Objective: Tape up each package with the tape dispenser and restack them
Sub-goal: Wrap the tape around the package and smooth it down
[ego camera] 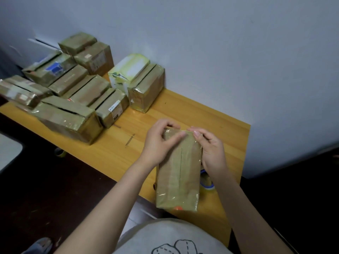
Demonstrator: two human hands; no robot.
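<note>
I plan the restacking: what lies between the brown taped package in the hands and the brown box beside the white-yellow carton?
Only bare yellow wooden tabletop, seen in the head view.

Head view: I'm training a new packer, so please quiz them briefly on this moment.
1. True or false: both the left hand and the right hand touch the package's far end.
2. The tape dispenser lies: A) atop the stacked packages; B) right of the package, partly hidden; C) on the floor.
3. Which box by the wall isn't brown?
Key: 1 true; 2 B; 3 the white-and-yellow box.
</note>
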